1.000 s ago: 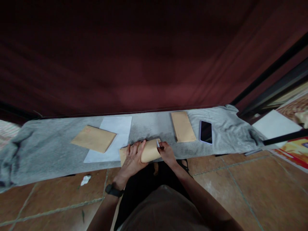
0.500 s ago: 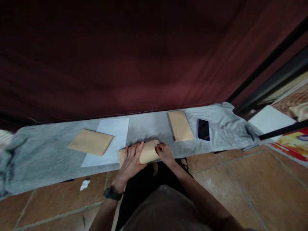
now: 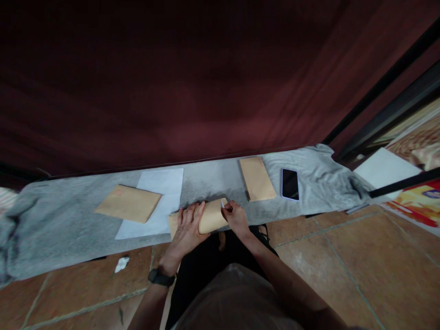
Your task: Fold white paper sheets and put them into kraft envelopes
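Observation:
A brown envelope [image 3: 212, 215] lies bulged open on the grey cloth [image 3: 68, 220] in front of me. My left hand [image 3: 187, 229] wraps over its left part and holds it. At the envelope's right mouth, my right hand [image 3: 234, 217] pinches a white paper [image 3: 223, 203], only a small corner of which shows. Left of the hands, a white sheet [image 3: 161, 197] lies flat with a second brown envelope [image 3: 128, 203] partly on it. A third brown envelope [image 3: 257, 178] lies further right.
A dark phone [image 3: 290, 184] lies on the cloth right of the third envelope. A dark red curtain hangs behind the cloth. A crumpled paper scrap [image 3: 121, 264] sits on the tiled floor. White board [image 3: 385, 169] and coloured prints lie at the far right.
The view has shifted slightly. My hands stay on the envelope, and the white paper's visible corner at its mouth has shrunk a little.

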`<action>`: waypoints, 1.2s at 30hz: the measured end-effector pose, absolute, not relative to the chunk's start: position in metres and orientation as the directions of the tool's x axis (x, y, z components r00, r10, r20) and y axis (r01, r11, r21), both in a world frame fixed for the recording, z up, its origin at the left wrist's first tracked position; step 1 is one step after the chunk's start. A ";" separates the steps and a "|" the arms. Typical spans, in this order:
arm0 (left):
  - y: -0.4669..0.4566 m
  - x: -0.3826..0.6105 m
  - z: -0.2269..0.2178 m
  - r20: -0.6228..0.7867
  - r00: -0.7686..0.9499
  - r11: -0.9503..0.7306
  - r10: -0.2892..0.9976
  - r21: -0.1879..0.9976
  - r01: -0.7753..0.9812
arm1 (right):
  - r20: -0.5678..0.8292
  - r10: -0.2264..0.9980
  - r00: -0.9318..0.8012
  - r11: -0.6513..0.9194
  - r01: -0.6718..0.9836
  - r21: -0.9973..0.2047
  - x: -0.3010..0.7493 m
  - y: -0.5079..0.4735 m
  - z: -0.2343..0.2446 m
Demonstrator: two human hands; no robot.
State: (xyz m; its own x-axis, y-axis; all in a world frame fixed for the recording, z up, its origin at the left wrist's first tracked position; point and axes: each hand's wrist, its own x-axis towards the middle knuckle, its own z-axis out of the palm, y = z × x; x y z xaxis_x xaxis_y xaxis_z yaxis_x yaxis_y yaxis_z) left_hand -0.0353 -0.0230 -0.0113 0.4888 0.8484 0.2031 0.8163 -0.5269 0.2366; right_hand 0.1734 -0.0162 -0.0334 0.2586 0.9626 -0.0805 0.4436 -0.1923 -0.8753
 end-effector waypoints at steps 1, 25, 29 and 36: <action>-0.023 -0.035 -0.011 0.202 0.488 -0.525 0.849 0.235 0.818 | -0.079 0.961 0.264 -0.193 0.440 -0.877 0.174 -0.016 -0.033; -0.028 -0.020 -0.013 0.314 0.211 -0.345 0.926 0.471 0.812 | -0.278 0.919 0.282 -0.202 -0.269 -0.942 0.180 -0.016 -0.055; -0.039 0.007 -0.029 0.012 -0.226 0.072 0.974 0.930 0.360 | -0.324 0.889 0.324 -0.176 -0.411 -0.894 0.172 -0.021 -0.058; -0.046 0.052 -0.022 -0.523 0.117 0.507 0.844 0.707 -0.493 | -0.331 0.892 0.307 -0.131 -0.525 -0.841 0.159 -0.029 -0.053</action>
State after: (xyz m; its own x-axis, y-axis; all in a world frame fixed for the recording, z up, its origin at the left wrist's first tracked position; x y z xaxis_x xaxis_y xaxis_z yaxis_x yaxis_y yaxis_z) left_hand 0.0516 -0.0462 -0.0222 0.1172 0.8442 -0.5230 -0.4927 0.5067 0.7075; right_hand 0.1586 -0.0285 -0.0531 0.3065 0.8924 -0.3311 -0.5253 -0.1315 -0.8407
